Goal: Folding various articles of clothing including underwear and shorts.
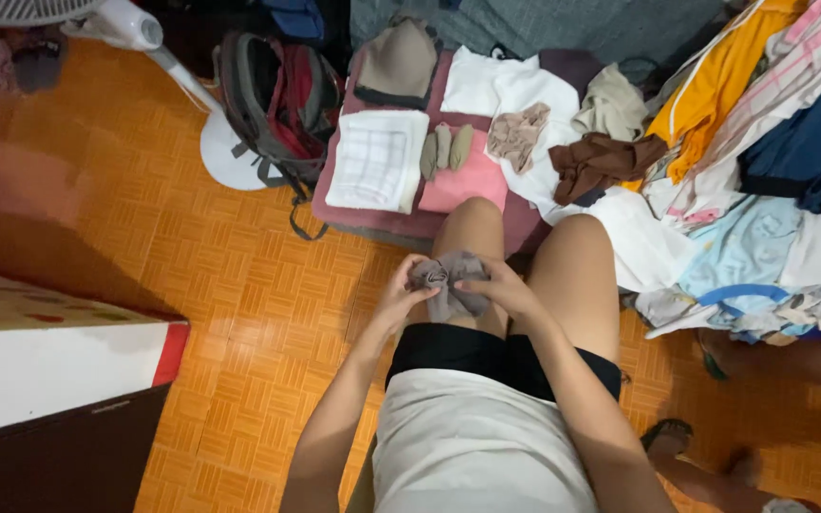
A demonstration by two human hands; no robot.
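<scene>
Visitor: Hands first, please. What are they doing?

Onlooker: Both hands meet over the seated person's knees. The left hand point(399, 290) and the right hand point(504, 288) are each closed around a small grey cloth point(448, 285), likely a sock, bunched between the fingers and resting on the thigh.

Visitor: How much of the sorting looks finished?

Onlooker: A fair part, I judge. On a dark red cushion point(334, 195) just past the knees lie a folded white towel point(378, 160), three rolled grey-green socks point(447, 147) side by side, and a folded pink cloth point(467, 182). A folded taupe garment point(398, 62) and a white folded piece point(486, 84) sit farther back. These look done.

Visitor: And what is left?

Onlooker: Plenty. To the person's right a loose heap of clothes point(762, 171) spreads wide: yellow, navy, pale blue, striped pink and white, all unfolded. A crumpled brown garment point(601, 161) and a small beige lace piece point(517, 133) lie at its near edge. I would say less than half is folded.

Visitor: Is there room to move?

Onlooker: To the left, yes: an open stretch of orange parquet floor point(192, 275). Farther left a low cabinet with a white top and red edge point(68, 370) closes that side. A backpack point(277, 104) and the white base of a standing fan point(230, 152) stand beside the cushion. On the right the heap comes up against the person's leg, and another person's sandalled foot point(667, 442) rests near the lower right, so that side is tight.
</scene>
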